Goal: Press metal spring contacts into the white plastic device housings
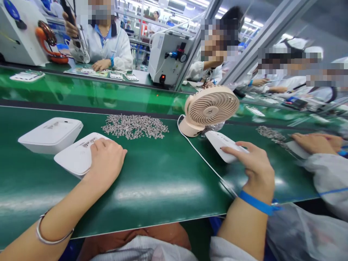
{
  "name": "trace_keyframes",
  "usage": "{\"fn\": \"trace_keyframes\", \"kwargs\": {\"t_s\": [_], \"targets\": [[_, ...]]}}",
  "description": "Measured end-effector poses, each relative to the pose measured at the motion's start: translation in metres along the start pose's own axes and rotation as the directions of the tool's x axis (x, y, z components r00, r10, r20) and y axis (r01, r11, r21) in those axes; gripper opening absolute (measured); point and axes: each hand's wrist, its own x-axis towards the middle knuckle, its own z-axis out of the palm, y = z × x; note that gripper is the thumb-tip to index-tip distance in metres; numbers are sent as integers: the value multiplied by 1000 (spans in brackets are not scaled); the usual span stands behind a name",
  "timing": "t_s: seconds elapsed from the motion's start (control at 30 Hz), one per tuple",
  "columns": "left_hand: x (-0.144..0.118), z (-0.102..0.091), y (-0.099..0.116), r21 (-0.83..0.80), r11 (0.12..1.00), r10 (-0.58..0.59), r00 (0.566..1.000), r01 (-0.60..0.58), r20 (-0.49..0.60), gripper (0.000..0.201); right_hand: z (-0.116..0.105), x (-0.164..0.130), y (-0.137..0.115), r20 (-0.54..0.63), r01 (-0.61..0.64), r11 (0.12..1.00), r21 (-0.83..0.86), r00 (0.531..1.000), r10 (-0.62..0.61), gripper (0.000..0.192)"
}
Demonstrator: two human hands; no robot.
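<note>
Both bare forearms lie over the green mat (163,181); my left hand (106,159) presses flat, ungripped, steadying a white plastic casing (77,156); my right hand (254,168) loosely clasps another white casing (223,143), kept close

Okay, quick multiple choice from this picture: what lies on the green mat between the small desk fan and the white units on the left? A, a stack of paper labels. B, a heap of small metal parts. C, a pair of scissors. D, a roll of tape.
B: a loose heap of small silvery metal parts lies on the green mat, left of the fan and beyond the left hand resting on a white unit.
</note>
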Motion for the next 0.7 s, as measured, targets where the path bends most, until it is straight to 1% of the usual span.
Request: {"fn": "trace_keyframes", "kwargs": {"t_s": [0.07,0.13,0.17,0.23,0.3,0.37,0.4,0.43,0.47,0.53,0.57,0.6,0.63,0.7], "targets": [[-2,0,4,-10,1000,9,1000,-9,-29,40,-2,-14,-13,113,-55,994,94,993,45,55],[-3,2,8,-23,1000,1,998,-2,-55,40,-1,-24,-21,225,-22,988,154,974,-13,53],[-4,2,9,-30,1000,-1,997,-1,-71,40,1,-27,-24,262,4,988,152,964,-44,51],[-6,3,13,-59,998,12,994,-18,-109,41,6,-31,-27,314,48,995,88,947,-74,50],[-9,3,18,-120,990,53,987,-72,-150,43,11,-33,-30,345,96,995,2,934,-90,50],[-13,2,26,-216,965,110,976,-151,-187,53,16,-37,-33,382,163,985,-51,915,-132,48],[-16,1,30,-274,942,141,969,-194,-201,59,18,-40,-35,418,196,980,-40,894,-162,45],[-19,1,35,-335,912,173,962,-238,-212,65,19,-44,-37,476,222,975,1,858,-196,40],[-22,2,39,-392,877,203,954,-277,-220,69,21,-48,-40,554,234,970,63,800,-229,36],[-26,4,45,-474,816,247,942,-330,-229,76,27,-57,-44,705,219,959,182,651,-282,30],[-28,5,47,-495,798,257,938,-342,-234,77,32,-61,-46,738,211,954,214,604,-300,29],[-29,7,48,-504,790,258,935,-349,-243,78,39,-64,-46,737,215,950,227,599,-312,29],[-29,8,49,-502,790,254,933,-353,-256,76,47,-66,-45,698,227,946,232,638,-324,30],[-30,10,49,-486,787,255,918,-380,-303,73,67,-66,-40,549,248,937,248,761,-346,35]]}}
